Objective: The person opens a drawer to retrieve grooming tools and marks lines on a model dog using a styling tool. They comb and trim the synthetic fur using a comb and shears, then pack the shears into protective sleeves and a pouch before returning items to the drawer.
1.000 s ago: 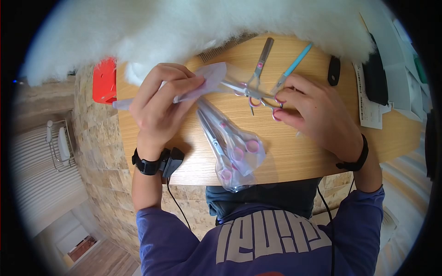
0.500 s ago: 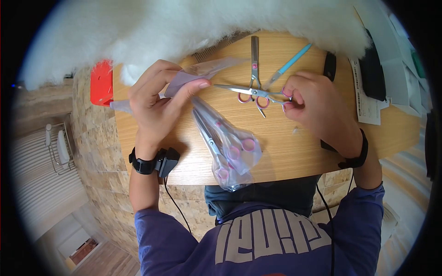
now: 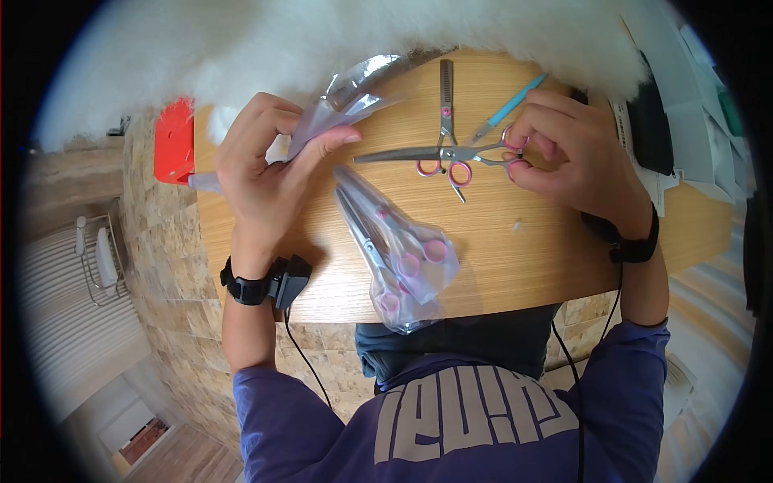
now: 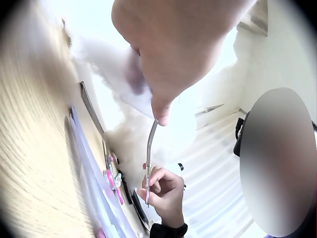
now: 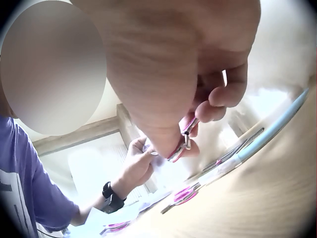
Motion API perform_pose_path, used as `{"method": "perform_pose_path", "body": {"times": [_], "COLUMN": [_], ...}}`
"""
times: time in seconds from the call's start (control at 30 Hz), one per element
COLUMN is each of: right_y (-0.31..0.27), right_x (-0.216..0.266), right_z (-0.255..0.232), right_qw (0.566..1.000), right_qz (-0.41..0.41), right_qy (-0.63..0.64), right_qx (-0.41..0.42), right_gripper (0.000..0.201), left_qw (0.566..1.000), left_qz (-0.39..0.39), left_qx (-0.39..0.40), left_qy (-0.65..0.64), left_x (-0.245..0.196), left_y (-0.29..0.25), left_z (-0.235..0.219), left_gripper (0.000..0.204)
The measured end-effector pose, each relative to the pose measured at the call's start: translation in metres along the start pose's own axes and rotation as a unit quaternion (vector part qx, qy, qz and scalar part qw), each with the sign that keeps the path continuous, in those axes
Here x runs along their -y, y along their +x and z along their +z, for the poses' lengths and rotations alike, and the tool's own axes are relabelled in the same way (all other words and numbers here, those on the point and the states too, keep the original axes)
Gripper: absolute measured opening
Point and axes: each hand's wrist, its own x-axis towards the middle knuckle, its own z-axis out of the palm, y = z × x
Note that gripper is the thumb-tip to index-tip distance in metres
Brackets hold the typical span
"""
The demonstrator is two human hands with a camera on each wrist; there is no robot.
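In the head view my right hand (image 3: pixel 568 145) pinches the handles of a pair of curved scissors (image 3: pixel 403 155), with blades pointing left. Pink-lined rings (image 5: pixel 177 151) show between its fingers in the right wrist view. Between thumb and fingers, my left hand (image 3: pixel 262 165) holds a clear plastic sleeve (image 3: pixel 318 133), whose far end spreads toward the white fur. The scissors' tip is close to the left thumb. Thinning scissors (image 3: pixel 447 84) lie behind the held pair, their pink rings showing below it. Nearer the front edge lie more scissors in clear sleeves (image 3: pixel 394 249).
White fluffy fur (image 3: pixel 266 48) covers the back of the wooden table (image 3: pixel 499 266). A blue-handled tool (image 3: pixel 515 101) lies beside the thinning scissors. At the right are a black case (image 3: pixel 654 129) and white boxes (image 3: pixel 704 153). A red stool (image 3: pixel 173 145) stands left of the table.
The scissors have come out of the sleeve and moved right, now seen with their full curved blades. The right hand has shifted right and slightly back; the left hand keeps the sleeve, moving slightly left.
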Motion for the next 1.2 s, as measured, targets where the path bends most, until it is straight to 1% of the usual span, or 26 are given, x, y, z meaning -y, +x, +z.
{"method": "perform_pose_path", "body": {"times": [0.03,0.1,0.13,0.2,0.23,0.3,0.33,0.4,0.53,0.63,0.7,0.73,0.77,0.8,0.83,0.87,0.9,0.93,0.97,1.0,1.03,1.13,1.17,1.2], "right_y": [0.000,0.000,0.000,0.001,0.001,0.002,0.002,0.002,0.000,0.000,-0.001,-0.001,-0.001,-0.001,-0.001,0.000,0.000,0.000,0.000,0.000,0.000,-0.002,-0.003,-0.004], "right_x": [-0.001,-0.004,-0.007,-0.015,-0.016,-0.017,-0.018,-0.020,-0.020,-0.023,-0.025,-0.025,-0.025,-0.025,-0.025,-0.025,-0.024,-0.022,-0.020,-0.019,-0.016,-0.011,-0.011,-0.012], "right_z": [-0.002,-0.008,-0.011,-0.016,-0.017,-0.020,-0.022,-0.024,-0.024,-0.026,-0.029,-0.029,-0.028,-0.028,-0.027,-0.025,-0.022,-0.021,-0.019,-0.018,-0.017,-0.015,-0.015,-0.015], "right_qw": [1.000,1.000,1.000,0.998,0.998,0.997,0.997,0.996,0.996,0.996,0.996,0.996,0.997,0.997,0.997,0.997,0.998,0.998,0.998,0.998,0.998,0.998,0.998,0.997], "right_qz": [0.000,-0.021,-0.022,-0.022,-0.022,0.001,0.001,0.025,0.029,0.038,0.052,0.052,0.049,0.047,0.048,0.027,0.008,0.010,-0.002,-0.015,-0.013,-0.004,-0.016,-0.028], "right_qy": [0.000,0.008,0.006,0.048,0.048,0.071,0.071,0.086,0.086,0.079,0.064,0.065,0.058,0.051,0.050,0.046,0.042,0.042,0.034,0.026,0.028,0.016,0.013,0.011], "right_qx": [0.000,-0.017,-0.017,-0.027,-0.027,-0.041,-0.040,-0.007,-0.003,-0.023,-0.024,-0.024,-0.034,-0.044,-0.044,-0.050,-0.055,-0.054,-0.058,-0.062,-0.061,-0.059,-0.065,-0.070], "right_gripper": [0.018,0.020,0.020,0.022,0.022,0.022,0.022,0.021,0.020,0.020,0.022,0.022,0.022,0.023,0.023,0.023,0.023,0.023,0.023,0.023,0.023,0.024,0.024,0.024], "left_qw": [1.000,0.996,0.996,0.983,0.983,0.960,0.960,0.946,0.939,0.935,0.974,0.974,0.996,0.996,0.973,0.972,0.960,0.944,0.944,0.942,0.941,0.932,0.932,0.924], "left_qz": [0.000,0.060,0.060,0.141,0.141,0.234,0.233,0.273,0.290,0.310,0.206,0.206,0.082,-0.044,-0.168,-0.169,-0.199,-0.227,-0.229,-0.233,-0.237,-0.258,-0.258,-0.281], "left_qx": [0.000,-0.015,-0.017,-0.025,-0.026,-0.022,-0.022,-0.001,-0.008,-0.027,-0.042,-0.041,-0.019,0.003,0.026,0.027,0.045,0.063,0.065,0.087,0.110,0.134,0.134,0.145], "left_qy": [0.000,0.067,0.067,0.112,0.112,0.151,0.150,0.173,0.185,0.169,0.086,0.087,0.006,-0.076,-0.157,-0.158,-0.194,-0.229,-0.230,-0.224,-0.217,-0.216,-0.216,-0.216], "left_x": [-0.001,-0.003,-0.002,0.001,0.002,0.003,0.002,-0.002,-0.008,-0.008,-0.008,-0.010,-0.013,-0.016,-0.019,-0.020,-0.022,-0.023,-0.022,-0.020,-0.019,-0.019,-0.016,-0.012], "left_y": [0.001,0.003,0.003,0.003,0.004,0.005,0.005,0.006,0.003,0.000,-0.002,-0.002,-0.001,0.000,0.001,0.002,0.002,0.001,0.001,0.001,0.000,0.000,-0.001,-0.003], "left_z": [-0.001,-0.002,-0.002,-0.003,-0.003,-0.004,-0.005,-0.009,-0.010,-0.009,-0.008,-0.010,-0.011,-0.013,-0.014,-0.014,-0.014,-0.014,-0.013,-0.014,-0.013,-0.009,-0.009,-0.008], "left_gripper": [0.033,0.033,0.033,0.029,0.029,0.025,0.025,0.024,0.024,0.023,0.021,0.021,0.021,0.021,0.023,0.023,0.023,0.022,0.022,0.022,0.021,0.019,0.019,0.019]}}
